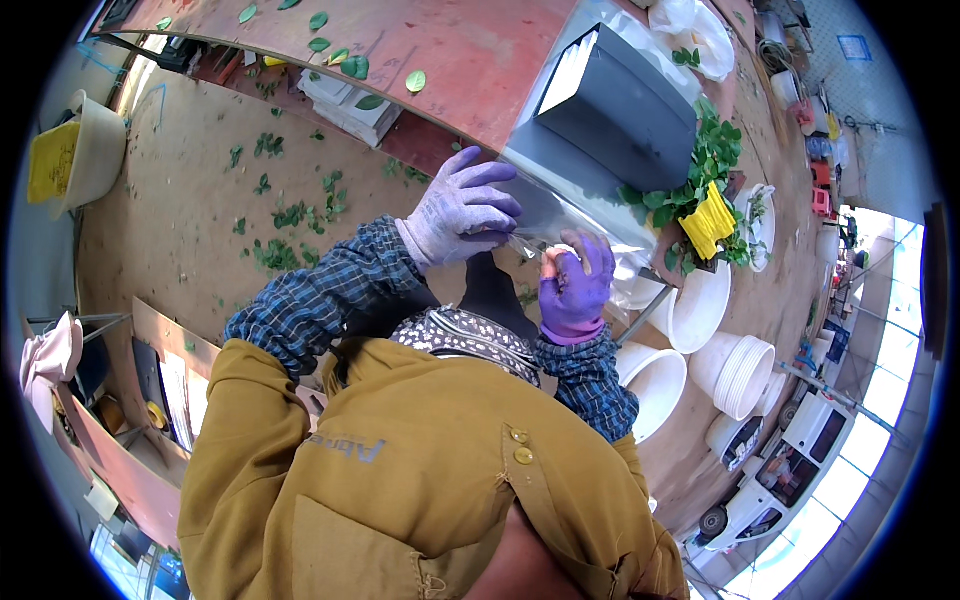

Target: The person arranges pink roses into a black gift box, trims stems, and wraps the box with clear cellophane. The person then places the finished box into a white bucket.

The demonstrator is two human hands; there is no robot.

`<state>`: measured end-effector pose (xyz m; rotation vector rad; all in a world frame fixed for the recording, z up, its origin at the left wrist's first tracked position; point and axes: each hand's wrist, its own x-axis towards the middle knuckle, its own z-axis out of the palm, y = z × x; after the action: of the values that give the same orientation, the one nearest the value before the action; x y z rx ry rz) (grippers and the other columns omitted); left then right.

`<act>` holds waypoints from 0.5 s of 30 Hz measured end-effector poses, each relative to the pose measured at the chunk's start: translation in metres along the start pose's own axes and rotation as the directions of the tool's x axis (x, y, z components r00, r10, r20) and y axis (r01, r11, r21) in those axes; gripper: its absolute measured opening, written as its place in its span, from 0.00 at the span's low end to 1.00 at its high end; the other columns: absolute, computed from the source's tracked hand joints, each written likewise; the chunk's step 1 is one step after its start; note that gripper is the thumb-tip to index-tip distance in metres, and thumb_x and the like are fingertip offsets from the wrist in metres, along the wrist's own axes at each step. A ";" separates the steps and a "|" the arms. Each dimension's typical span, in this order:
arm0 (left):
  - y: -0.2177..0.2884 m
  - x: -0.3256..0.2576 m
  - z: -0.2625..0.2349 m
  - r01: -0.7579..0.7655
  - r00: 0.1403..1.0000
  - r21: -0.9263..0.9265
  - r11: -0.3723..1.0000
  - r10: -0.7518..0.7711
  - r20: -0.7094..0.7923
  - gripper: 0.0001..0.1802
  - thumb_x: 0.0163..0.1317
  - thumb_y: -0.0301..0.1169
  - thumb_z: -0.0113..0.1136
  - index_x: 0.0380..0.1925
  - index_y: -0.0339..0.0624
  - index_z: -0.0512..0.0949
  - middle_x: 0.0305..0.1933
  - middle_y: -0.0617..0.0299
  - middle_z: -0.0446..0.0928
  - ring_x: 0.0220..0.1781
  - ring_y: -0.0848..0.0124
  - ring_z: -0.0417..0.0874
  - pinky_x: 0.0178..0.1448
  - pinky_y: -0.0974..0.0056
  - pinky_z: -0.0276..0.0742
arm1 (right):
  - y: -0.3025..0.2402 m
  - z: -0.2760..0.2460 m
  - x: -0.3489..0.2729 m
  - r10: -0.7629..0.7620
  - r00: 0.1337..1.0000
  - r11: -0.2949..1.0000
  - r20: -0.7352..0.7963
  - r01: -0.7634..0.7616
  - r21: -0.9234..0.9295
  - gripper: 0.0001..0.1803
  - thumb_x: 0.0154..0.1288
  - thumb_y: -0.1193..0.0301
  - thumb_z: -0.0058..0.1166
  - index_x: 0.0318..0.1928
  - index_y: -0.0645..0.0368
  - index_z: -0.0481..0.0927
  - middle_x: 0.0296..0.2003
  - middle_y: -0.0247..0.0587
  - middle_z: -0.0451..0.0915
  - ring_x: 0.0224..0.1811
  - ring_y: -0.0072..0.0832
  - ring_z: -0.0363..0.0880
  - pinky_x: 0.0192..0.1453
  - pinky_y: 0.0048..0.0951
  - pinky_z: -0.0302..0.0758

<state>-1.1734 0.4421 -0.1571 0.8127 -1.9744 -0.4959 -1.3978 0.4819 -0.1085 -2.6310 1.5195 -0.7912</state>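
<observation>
A clear plastic film (560, 215) hangs over the near edge of the red table (440, 50). My left hand (460, 208), in a pale purple glove, has its fingers curled at the film's near edge, with thumb and fingertips closed on it. To its right, my right hand (580, 285), in a darker purple glove, pinches the same edge; a bare fingertip shows through the glove. Exactly how the film lies between the fingers is hard to see. Behind my hands, a dark grey box (625, 115) with white sheets in its open side stands on the film.
Leafy green stems (710, 150) and a yellow ribbed bundle (708, 222) lie right of the box. White buckets (735, 372) stand on the floor at right. Loose leaves (290, 215) litter the floor at left. A pale tub (95, 155) stands far left; a white van (785, 465) is farther right.
</observation>
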 end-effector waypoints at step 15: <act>0.001 0.001 -0.006 -0.016 1.000 0.157 0.987 0.020 -0.024 0.31 0.40 0.35 0.72 0.50 0.53 0.77 0.56 0.65 0.75 0.65 0.56 0.70 0.70 0.47 0.57 | 0.012 0.004 0.016 -0.045 0.999 0.970 -0.030 0.051 0.237 0.11 0.45 0.74 0.65 0.25 0.57 0.73 0.27 0.40 0.75 0.34 0.40 0.75 0.39 0.39 0.72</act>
<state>-1.1691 0.4419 -0.1523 0.8936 -2.0138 -0.3204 -1.3993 0.4618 -0.1085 -2.4993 1.2794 -0.9472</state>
